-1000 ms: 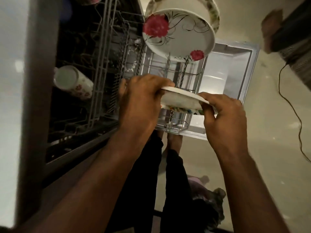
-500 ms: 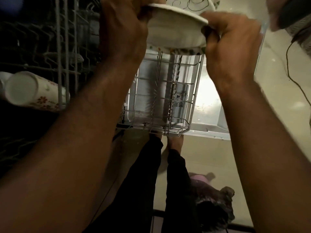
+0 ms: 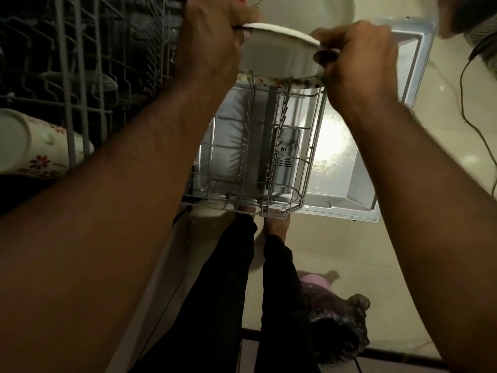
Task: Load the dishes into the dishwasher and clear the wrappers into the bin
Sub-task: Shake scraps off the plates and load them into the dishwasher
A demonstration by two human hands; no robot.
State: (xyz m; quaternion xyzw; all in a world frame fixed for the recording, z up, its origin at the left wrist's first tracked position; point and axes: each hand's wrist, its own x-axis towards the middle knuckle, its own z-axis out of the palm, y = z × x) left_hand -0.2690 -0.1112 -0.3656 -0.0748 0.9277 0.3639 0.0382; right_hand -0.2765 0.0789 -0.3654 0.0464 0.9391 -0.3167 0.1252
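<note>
While both hands — left hand (image 3: pixel 212 41), right hand (image 3: pixel 357 60) — grip the white bowl (image 3: pixel 279 57) over the lower rack (image 3: pixel 269 146), loading continues — next, seat it between tines.

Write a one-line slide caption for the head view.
Both hands, left and right, grip a white bowl over the pulled-out lower dishwasher rack.

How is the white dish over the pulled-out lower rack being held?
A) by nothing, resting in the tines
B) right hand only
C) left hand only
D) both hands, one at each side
D: the left hand and right hand each grip one side of the white dish above the lower rack.
</note>
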